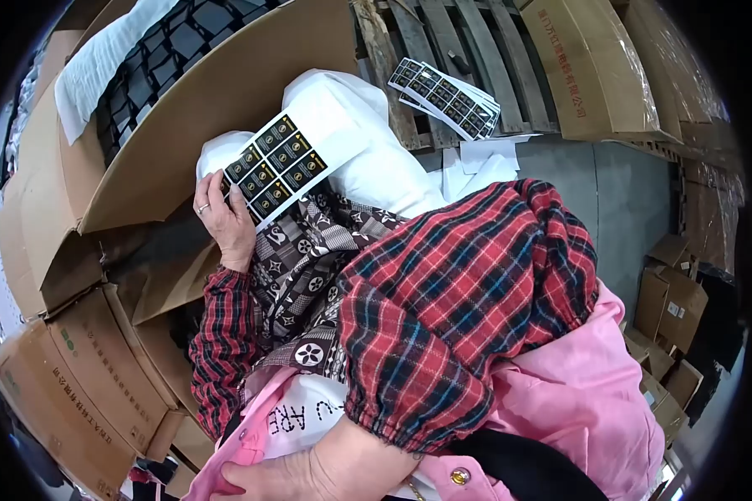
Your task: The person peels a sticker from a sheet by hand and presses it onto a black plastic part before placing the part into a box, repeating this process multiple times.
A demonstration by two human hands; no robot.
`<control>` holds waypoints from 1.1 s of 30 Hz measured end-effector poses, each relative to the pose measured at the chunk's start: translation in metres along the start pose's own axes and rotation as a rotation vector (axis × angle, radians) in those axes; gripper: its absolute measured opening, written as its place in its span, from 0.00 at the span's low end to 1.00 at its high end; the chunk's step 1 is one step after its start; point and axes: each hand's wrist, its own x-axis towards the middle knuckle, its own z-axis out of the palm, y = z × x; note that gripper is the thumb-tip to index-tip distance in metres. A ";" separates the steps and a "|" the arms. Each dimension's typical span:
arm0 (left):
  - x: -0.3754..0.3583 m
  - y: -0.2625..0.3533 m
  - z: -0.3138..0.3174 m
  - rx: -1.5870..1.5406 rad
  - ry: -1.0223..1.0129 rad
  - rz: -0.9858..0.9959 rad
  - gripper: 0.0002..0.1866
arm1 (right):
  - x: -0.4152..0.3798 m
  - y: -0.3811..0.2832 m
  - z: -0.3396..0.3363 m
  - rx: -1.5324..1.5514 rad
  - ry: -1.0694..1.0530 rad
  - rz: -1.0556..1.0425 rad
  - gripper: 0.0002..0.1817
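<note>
My left hand (224, 219), with a ring on one finger, is closed on the left edge of a sheet of black-and-yellow warning labels (277, 167). My thumb lies on top of the sheet, which rests over my lap and white wrapped material (384, 171). Down at the bottom edge, my right hand (309, 478) is bent back against my chest. Its thumb touches the front of my pink shirt (560, 376); the other fingers are hidden. Red plaid sleeves (451, 275) cover both forearms, and a patterned apron (297, 275) lies beneath them.
More label sheets (444, 96) lie on a wooden pallet (510, 58) ahead. A large open carton (217, 104) holds black parts (171, 58) at upper left. Cartons (83, 392) stand at left, others (593, 67) at upper right. White papers (480, 163) lie near the pallet.
</note>
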 end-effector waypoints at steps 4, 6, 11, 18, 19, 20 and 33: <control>0.003 0.003 -0.001 0.043 -0.036 0.038 0.16 | -0.006 -0.005 0.004 -0.012 0.039 0.040 0.06; 0.003 0.001 0.000 0.044 -0.059 0.042 0.17 | -0.011 -0.010 0.008 -0.058 0.091 0.063 0.06; 0.003 0.000 -0.002 0.044 -0.099 0.048 0.17 | -0.011 -0.022 0.009 -0.172 0.133 0.104 0.06; 0.004 0.009 0.000 0.064 -0.025 -0.038 0.16 | 0.106 0.037 -0.023 0.212 -0.791 -0.206 0.06; 0.004 0.010 0.004 0.061 0.065 -0.031 0.15 | 0.116 0.042 -0.016 0.260 -0.878 -0.238 0.06; 0.006 0.017 -0.003 0.050 0.053 -0.041 0.15 | 0.123 0.044 -0.010 0.286 -0.929 -0.257 0.06; -0.002 0.009 0.004 0.002 -0.028 -0.063 0.18 | 0.087 -0.002 -0.037 -0.252 -0.637 -0.223 0.07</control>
